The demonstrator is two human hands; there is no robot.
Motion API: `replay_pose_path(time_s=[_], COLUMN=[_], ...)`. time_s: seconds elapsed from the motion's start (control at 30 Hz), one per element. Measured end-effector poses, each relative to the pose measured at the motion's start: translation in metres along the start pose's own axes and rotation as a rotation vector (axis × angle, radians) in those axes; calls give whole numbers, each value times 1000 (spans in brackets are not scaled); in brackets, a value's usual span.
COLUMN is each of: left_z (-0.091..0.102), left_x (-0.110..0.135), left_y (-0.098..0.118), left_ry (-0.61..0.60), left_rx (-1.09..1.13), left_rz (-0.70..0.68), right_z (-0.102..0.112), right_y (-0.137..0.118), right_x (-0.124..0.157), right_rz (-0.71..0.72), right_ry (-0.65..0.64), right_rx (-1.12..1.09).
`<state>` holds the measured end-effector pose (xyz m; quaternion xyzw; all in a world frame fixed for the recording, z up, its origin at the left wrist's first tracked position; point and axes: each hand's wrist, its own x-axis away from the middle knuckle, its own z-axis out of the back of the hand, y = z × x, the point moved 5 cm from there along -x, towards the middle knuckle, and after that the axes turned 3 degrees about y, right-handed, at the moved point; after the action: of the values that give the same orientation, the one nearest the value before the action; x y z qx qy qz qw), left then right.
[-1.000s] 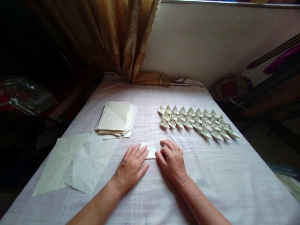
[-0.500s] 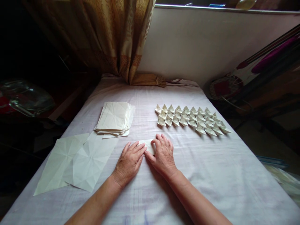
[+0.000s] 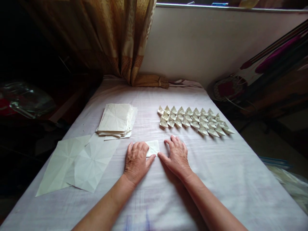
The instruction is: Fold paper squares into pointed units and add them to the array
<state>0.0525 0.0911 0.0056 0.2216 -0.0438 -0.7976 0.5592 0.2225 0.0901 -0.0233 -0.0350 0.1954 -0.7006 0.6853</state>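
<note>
A small folded white paper point(image 3: 153, 147) lies flat on the cloth between my hands. My left hand point(image 3: 136, 158) covers its left side, fingers bent over that edge and thumb along the near edge, holding it down. What lies under those fingers is hidden. To the right, my right hand point(image 3: 176, 154) has its fingers apart and raised off the paper; only its thumb tip is at the paper's near right corner. Beyond it stand rows of small pointed folded paper boats point(image 3: 194, 120).
A stack of creased paper sheets point(image 3: 115, 118) sits behind my left hand. Two loose creased sheets point(image 3: 92, 166) overlap on the left. The pale bedsheet point(image 3: 216, 186) covers the surface, and a gold curtain point(image 3: 125, 41) hangs down onto its far end.
My right hand has shifted right, off the paper, and its fingers have spread. The left fingers have bent and drawn back a little, so more of the folded paper shows.
</note>
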Motion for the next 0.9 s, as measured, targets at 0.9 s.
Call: replay_pose_path(time_s=[0.9], left_z=[14], left_x=[8], left_y=[-34], left_ry=[43], left_rx=[5], left_rz=[50], right_z=[-1], right_y=[0], right_x=[3], right_rz=[36], right_ry=[61], right_rx=[-1])
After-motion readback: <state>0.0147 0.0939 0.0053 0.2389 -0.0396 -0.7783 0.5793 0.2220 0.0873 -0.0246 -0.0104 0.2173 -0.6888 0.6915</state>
